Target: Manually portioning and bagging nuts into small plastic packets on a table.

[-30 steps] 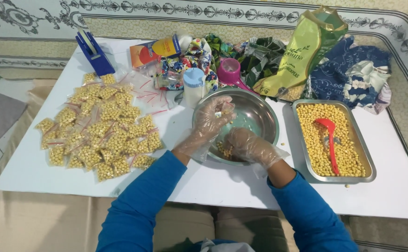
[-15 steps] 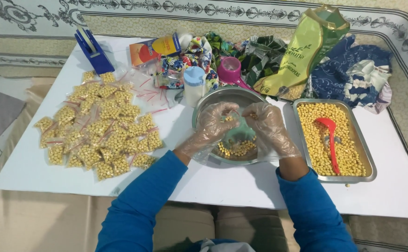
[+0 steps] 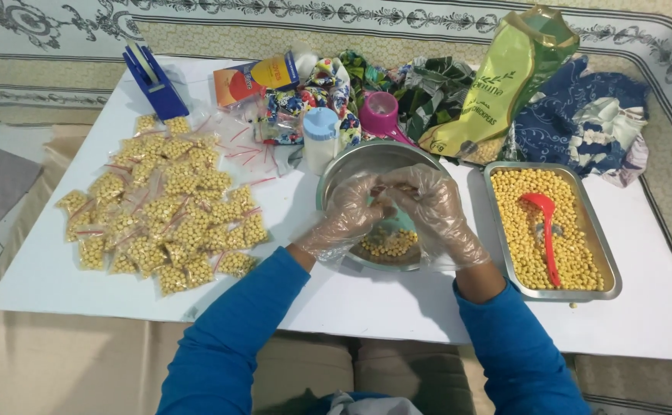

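Both my hands wear clear plastic gloves and meet over a round steel bowl (image 3: 351, 160) that holds some yellow chickpeas (image 3: 388, 244). My left hand (image 3: 349, 214) and my right hand (image 3: 436, 209) pinch a small clear bag (image 3: 388, 194) between their fingertips above the bowl. To the right, a rectangular steel tray (image 3: 609, 261) is full of chickpeas with a red scoop (image 3: 545, 223) lying in it. On the left of the white table (image 3: 397, 307) lies a heap of several small filled bags (image 3: 163, 215) with red seal strips.
A blue tape dispenser (image 3: 155, 81) stands at the back left. Behind the bowl are a white bottle with a blue cap (image 3: 321, 138), a pink funnel (image 3: 382, 115), an orange box (image 3: 255, 77), a green chickpea sack (image 3: 505, 84) and bunched patterned cloths (image 3: 582, 115). Empty bags (image 3: 244, 138) lie nearby.
My right hand rose from low in the bowl to meet my left hand above it. Both hands now hold the small bag together at the bowl's middle.
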